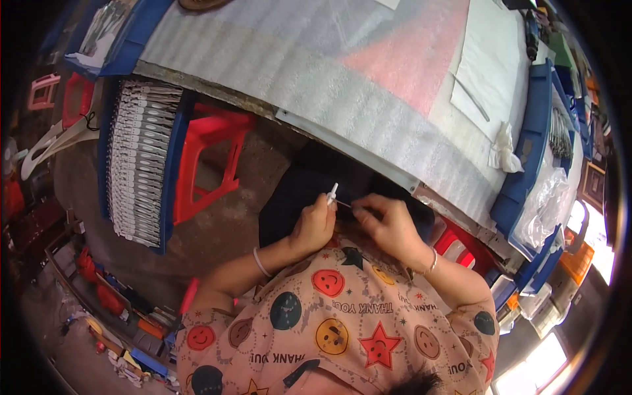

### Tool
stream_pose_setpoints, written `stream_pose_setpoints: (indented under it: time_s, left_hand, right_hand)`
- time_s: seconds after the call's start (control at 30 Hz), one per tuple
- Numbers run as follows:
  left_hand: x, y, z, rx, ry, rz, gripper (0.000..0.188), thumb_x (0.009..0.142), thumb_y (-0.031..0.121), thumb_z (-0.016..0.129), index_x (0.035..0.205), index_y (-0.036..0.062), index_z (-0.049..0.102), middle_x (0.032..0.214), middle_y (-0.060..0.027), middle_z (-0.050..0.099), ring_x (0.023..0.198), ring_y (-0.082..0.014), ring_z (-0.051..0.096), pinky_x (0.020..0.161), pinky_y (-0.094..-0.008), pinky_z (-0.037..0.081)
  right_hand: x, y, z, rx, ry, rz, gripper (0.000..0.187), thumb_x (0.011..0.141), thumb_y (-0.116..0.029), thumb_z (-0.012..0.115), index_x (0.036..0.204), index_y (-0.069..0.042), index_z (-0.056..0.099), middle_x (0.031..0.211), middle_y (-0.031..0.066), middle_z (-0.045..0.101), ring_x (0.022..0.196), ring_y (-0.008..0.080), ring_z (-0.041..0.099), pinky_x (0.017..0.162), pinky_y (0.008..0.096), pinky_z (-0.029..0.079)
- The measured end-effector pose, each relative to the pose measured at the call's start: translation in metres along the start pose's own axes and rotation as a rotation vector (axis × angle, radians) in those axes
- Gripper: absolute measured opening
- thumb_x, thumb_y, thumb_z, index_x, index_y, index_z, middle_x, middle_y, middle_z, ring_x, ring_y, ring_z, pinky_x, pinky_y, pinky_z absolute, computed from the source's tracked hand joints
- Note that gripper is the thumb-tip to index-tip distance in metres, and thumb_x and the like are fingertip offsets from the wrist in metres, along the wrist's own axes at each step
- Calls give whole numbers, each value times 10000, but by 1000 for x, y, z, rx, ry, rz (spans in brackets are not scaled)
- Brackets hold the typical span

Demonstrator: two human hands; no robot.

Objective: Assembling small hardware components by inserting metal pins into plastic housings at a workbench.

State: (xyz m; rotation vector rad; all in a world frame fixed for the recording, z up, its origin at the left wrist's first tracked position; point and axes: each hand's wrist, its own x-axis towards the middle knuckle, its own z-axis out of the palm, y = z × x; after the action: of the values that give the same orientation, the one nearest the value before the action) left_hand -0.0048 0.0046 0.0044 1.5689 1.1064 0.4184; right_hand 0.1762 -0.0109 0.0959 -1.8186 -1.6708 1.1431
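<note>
My left hand is closed around a small white piece with a narrow tip, which sticks up past the thumb and forefinger. Just to its right, my right hand pinches a thin, rod-like metal piece that reaches toward the white piece. Whether the two pieces touch is too small to tell. Both hands are above my dark-clad lap, just short of the table's front edge. At the left, a blue tray holds rows of several slim white-and-grey pieces, packed side by side.
The table has a translucent, wavy cover. On its right lie a white sheet, a thin metal strip and crumpled tissue. A blue bin with clear plastic stands beyond. A red stool stands beside the tray.
</note>
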Motion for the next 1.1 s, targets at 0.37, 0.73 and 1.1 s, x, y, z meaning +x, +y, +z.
stream_pose_setpoints:
  time_s: [0.37,0.73,1.1]
  left_hand:
    - [3,-1,0,-70,6,3,109,940,68,494,883,-19,463,723,-273,585,709,-462,608,519,-494,446]
    - [3,-3,1,-91,-16,-30,115,944,95,499,907,-14,493,744,-278,591,750,-473,602,542,-496,451]
    - [-1,2,-21,-532,-62,-175,132,981,117,470,917,11,515,670,-80,552,535,-218,547,464,-328,406]
  right_hand:
    - [10,-19,-6,-463,-258,-157,355,822,-161,616,1151,-28,638,669,98,599,532,206,608,443,341,462]
    - [15,-39,-12,-783,-469,-220,566,784,-213,637,1299,-14,511,764,173,603,547,280,620,462,348,487]
    - [20,-41,-29,-258,-364,-91,412,806,-64,655,1196,15,547,946,199,593,754,372,627,639,399,538]
